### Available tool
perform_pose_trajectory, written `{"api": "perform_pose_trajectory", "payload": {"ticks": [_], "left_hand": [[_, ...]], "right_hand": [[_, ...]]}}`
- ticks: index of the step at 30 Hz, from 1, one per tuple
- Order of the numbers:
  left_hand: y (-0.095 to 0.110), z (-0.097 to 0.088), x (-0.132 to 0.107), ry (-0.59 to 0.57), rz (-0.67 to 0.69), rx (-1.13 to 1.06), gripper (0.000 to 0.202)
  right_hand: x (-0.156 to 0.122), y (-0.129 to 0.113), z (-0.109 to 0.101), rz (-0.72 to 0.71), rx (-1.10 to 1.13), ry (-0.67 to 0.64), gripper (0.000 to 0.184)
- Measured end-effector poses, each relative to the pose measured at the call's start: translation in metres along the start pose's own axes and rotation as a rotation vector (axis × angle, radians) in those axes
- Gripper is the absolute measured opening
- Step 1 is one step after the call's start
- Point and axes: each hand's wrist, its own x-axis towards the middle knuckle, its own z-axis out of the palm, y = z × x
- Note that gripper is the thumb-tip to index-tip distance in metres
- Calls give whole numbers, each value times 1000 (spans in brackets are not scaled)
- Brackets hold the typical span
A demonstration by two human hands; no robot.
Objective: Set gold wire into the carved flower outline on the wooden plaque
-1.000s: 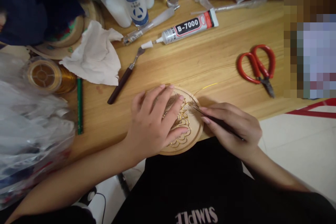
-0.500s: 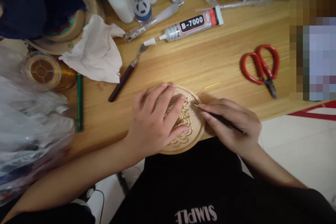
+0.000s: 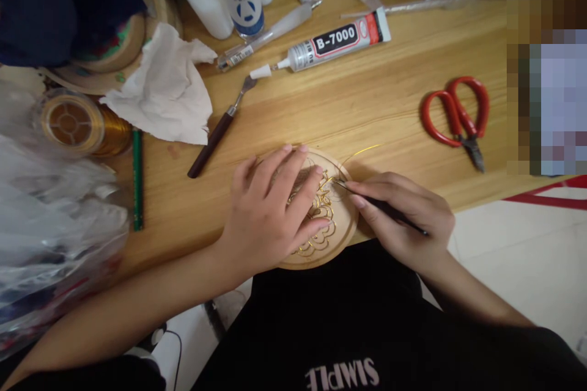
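Soft, even light falls on the table, with faint shadows under the hands and no harsh glare. The middle is sharp; the edges bend and blur, and a pixelated block covers the right side.

Single head-worn camera, looking forward and steeply down, close over the near edge of the light wooden table; only one view, so nothing is shared with another. Landmark is the round wooden disc with gold wire pattern, low centre at the table edge: left hand and right hand sit on either side of it, the wearer's black shirt fills the frame below it. Red-handled scissors lie right of the disc, the white B-7000 glue tube beyond it, bottles cut off by the top edge.
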Motion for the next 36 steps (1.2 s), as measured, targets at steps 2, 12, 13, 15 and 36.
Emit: {"api": "perform_pose_trajectory", "payload": {"ticks": [2, 12, 13, 15, 36], "left_hand": [[0, 0, 0, -3, -5, -4, 48], [0, 0, -1, -12, -11, -15, 48], [0, 0, -1, -13, -11, -16, 48], [0, 0, -1, -20, -11, -17, 48], [0, 0, -1, -16, -4, -8, 47]], "right_hand": [[0, -1, 1, -1, -18, 8, 29], [-4, -2, 4, 2, -71, 32, 27], [-4, -2, 5, 0, -76, 38, 27], [-6, -2, 7, 1, -87, 45, 27], [-15, -6, 16, -23, -177, 119, 34]]}}
